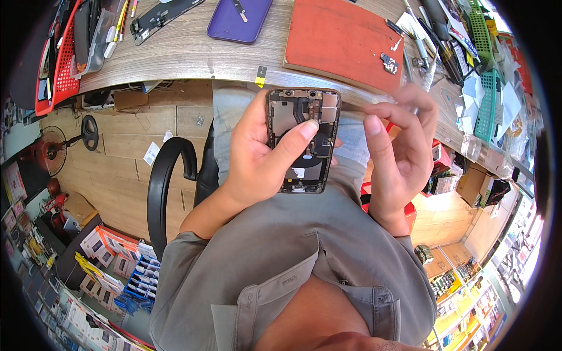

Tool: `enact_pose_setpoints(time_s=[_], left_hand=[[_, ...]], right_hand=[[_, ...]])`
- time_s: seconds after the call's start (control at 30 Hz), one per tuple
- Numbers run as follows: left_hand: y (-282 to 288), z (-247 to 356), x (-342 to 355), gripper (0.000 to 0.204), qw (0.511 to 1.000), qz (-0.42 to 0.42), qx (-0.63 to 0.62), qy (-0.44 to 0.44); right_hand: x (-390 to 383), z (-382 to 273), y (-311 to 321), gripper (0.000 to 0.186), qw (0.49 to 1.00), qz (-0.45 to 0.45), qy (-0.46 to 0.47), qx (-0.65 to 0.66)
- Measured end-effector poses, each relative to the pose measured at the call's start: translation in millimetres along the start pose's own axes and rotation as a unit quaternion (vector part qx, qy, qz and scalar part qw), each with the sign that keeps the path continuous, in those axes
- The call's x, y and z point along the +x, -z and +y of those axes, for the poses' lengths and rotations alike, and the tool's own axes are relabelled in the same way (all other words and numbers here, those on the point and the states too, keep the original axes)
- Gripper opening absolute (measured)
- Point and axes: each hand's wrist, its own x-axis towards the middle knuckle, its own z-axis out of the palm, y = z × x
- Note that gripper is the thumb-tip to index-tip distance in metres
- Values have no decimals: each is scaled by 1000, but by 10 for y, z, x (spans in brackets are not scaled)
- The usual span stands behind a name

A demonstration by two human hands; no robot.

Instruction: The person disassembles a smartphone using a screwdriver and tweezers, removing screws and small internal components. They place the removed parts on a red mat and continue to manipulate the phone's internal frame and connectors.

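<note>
Phone [320,146], opened w/ innards showing, is up over the lap, just off the near edge of the table [175,55]. Long axis runs approx. away from the body, slight tilt. We see L hand [257,146] gripping it: thumb across the innards, fingertips round the far edge. R hand [404,149] is to the R of the phone, near but apart; fingers loosely curled, thumb tip close to index. We can't tell if it's pinching anything tiny. Phone lies L of R hand; L hand is the nearer, already on it.

Containers: red basket [65,70] at far L w/ dark flat bits; clear box [96,58] by it, dark flat pcs inside. Purple tray [234,29] has a small strip [240,11] on it. Teal basket [487,105] at R, contents unclear to us.
</note>
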Motion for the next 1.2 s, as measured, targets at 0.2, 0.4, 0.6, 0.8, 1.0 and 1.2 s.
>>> enact_pose_setpoints(time_s=[0.2, 0.4, 0.6, 0.8, 1.0, 1.2], left_hand=[[32, -13, 16, 38, 1000, 1, 11, -8], [-18, -11, 43, 38, 1000, -3, 9, 15], [-9, -13, 48, 41, 998, -14, -58, 34], [-5, -53, 49, 44, 1000, -19, -7, 12], [-19, -55, 66, 43, 1000, -17, 7, 13], [12, -66, 102, 41, 999, -25, -8, 24]], right_hand=[[-21, -6, 39, 17, 1000, 19, -22, 0], [-25, 6, 52, 15, 998, 31, -46, 20], [-20, 70, 81, 14, 999, 40, -22, 6], [-6, 110, 98, 14, 998, 58, 3, -14], [24, 163, 163, 14, 996, 90, 13, -20], [67, 259, 266, 13, 990, 142, -1, -23]])
